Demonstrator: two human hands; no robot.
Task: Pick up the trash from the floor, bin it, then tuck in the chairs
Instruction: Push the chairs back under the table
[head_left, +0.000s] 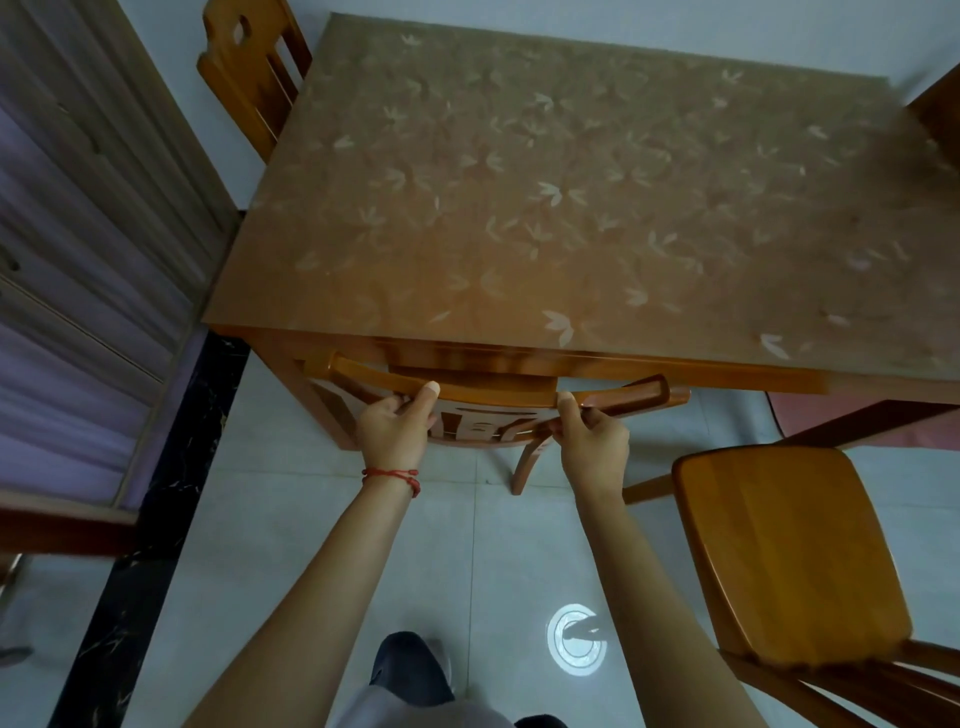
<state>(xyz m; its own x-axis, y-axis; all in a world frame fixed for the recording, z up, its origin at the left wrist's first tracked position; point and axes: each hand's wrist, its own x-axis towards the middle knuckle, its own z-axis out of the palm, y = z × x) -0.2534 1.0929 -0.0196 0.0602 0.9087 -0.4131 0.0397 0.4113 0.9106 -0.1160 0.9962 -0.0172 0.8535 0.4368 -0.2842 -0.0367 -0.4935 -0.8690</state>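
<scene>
Both hands grip the curved top rail of the near chair (493, 392), spaced apart along it so that force goes through both ends of the backrest and the chair tracks straight rather than slewing. The left hand (397, 428) is closed around the rail, thumb laid flat over its top edge; the right hand (592, 439) is closed on the rail's right portion, fingers curled under and thumb pressed against the front. The chair sits almost fully under the table (519, 218) — its rail lies just beside the table's front apron, so this tuck-in is judged to be at or near completion. A second chair (784, 551) stands pulled out to the right, seat clear of the table and angled, and is judged to be untucked. A third chair (249, 67) is against the far-left edge. The tabletop carries a brown leaf-patterned cover and nothing rests on it. The floor (291, 519) is pale glossy tile with a dark marble border strip at left; a ceiling light reflects in it — no trash is visible on the floor in view. A panelled wooden door (78, 260) fills the left side.
</scene>
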